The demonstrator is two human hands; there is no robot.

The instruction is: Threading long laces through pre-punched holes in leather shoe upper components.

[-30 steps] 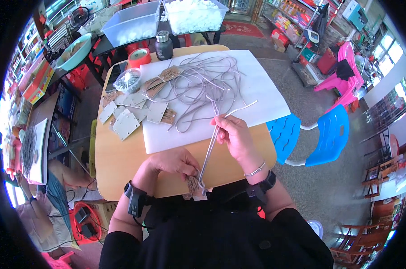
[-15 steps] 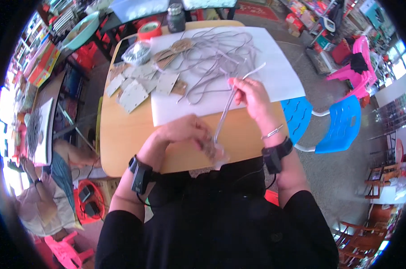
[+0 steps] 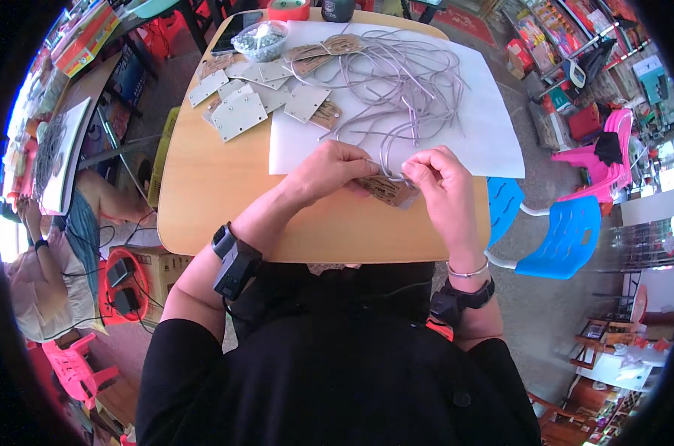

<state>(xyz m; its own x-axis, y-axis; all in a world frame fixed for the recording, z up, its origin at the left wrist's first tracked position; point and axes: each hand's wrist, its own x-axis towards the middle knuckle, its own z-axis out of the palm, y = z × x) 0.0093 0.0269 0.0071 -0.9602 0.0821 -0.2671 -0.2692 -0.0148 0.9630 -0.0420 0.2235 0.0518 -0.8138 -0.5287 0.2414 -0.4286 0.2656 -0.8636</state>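
Observation:
My left hand (image 3: 335,170) and my right hand (image 3: 439,175) meet over the front of a wooden table (image 3: 218,201). Between them they pinch a brown cardboard tag (image 3: 387,190) and a grey cord (image 3: 385,160) that loops up from it. A tangle of several grey cords (image 3: 396,82) lies just beyond on a white sheet (image 3: 493,126). Flat grey cards (image 3: 240,111) and more brown tags (image 3: 326,48) lie at the far left of the table.
A clear bowl of small parts (image 3: 260,37), a tape roll (image 3: 288,9) and a dark jar (image 3: 338,9) stand at the table's far edge. A blue chair (image 3: 556,238) is to the right, pink chairs (image 3: 601,160) beyond. Another person (image 3: 50,253) sits at the left.
My hands came together on the table's front: the right hand dropped from holding the cord stretched upward, and the tag moved from my lap up onto the table edge.

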